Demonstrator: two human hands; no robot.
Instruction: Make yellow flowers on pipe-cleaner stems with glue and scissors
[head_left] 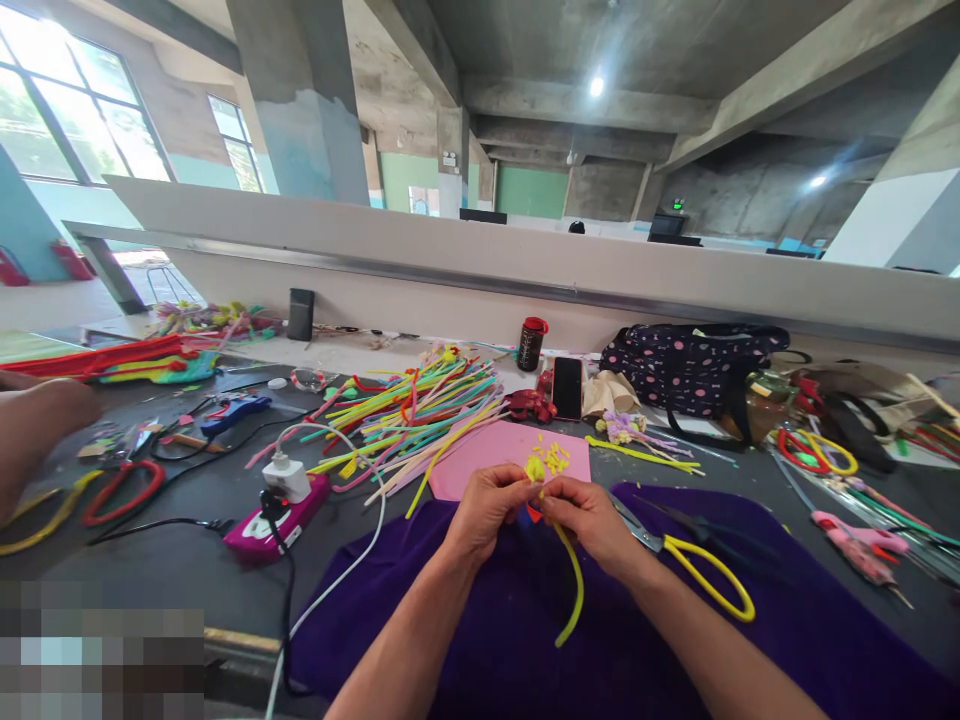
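Observation:
My left hand [491, 505] pinches a small yellow flower-like bundle [534, 468] of fuzzy pieces, over the near edge of a pink sheet [476, 455]. Close beside it, my right hand [589, 515] has its fingers closed on a yellow-green pipe cleaner [576, 585], whose free end curves down over the purple cloth [510, 620]. A small red-orange bit shows under the fingertips. Short yellow pieces [555, 458] lie scattered on the pink sheet just beyond my hands. Scissors with yellow handles [709, 575] rest by my right forearm, their blades partly hidden.
A heap of coloured pipe cleaners [420, 410] lies behind left. A magenta power strip [277, 520] with a white charger and cables sits left. At the back stand a phone [567, 388], a red-lidded bottle [532, 345] and a patterned bag [690, 370]. Another person's arm [45, 430] reaches in at far left.

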